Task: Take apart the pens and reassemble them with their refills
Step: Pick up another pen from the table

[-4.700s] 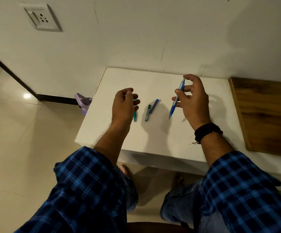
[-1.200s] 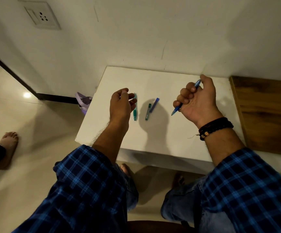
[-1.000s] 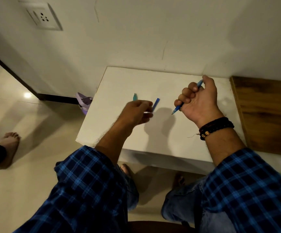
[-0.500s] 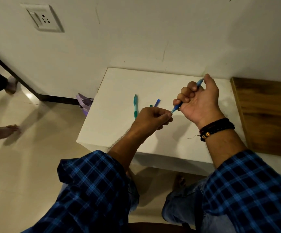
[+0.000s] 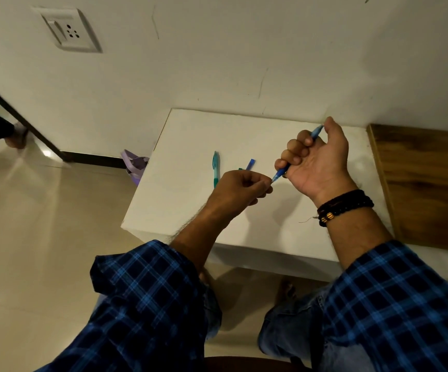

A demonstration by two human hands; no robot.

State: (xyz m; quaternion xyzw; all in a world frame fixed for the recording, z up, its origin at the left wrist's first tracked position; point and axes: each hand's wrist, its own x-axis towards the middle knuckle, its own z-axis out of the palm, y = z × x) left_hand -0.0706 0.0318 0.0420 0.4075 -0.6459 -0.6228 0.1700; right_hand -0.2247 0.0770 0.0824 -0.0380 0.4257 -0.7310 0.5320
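My right hand (image 5: 314, 161) is closed in a fist around a light blue pen (image 5: 280, 174), its tip pointing down-left and its top sticking out by my thumb. My left hand (image 5: 240, 187) pinches at that pen's tip with thumb and fingers; what is between the fingertips is too small to tell. On the white table (image 5: 185, 200) lies a teal pen (image 5: 215, 167) just beyond my left hand. A dark blue pen piece (image 5: 250, 164) and a green piece beside it show partly behind my left knuckles.
The table stands against a white wall, with a wooden surface (image 5: 429, 183) adjoining on the right. A purple object (image 5: 134, 165) sits on the floor at the table's left edge. Another person's foot (image 5: 16, 135) is at the far left. My knees are under the front edge.
My left hand left the teal pen on the table, swept right over the other pieces and met the tip of the blue pen. My right hand turned the pen into a fist grip.
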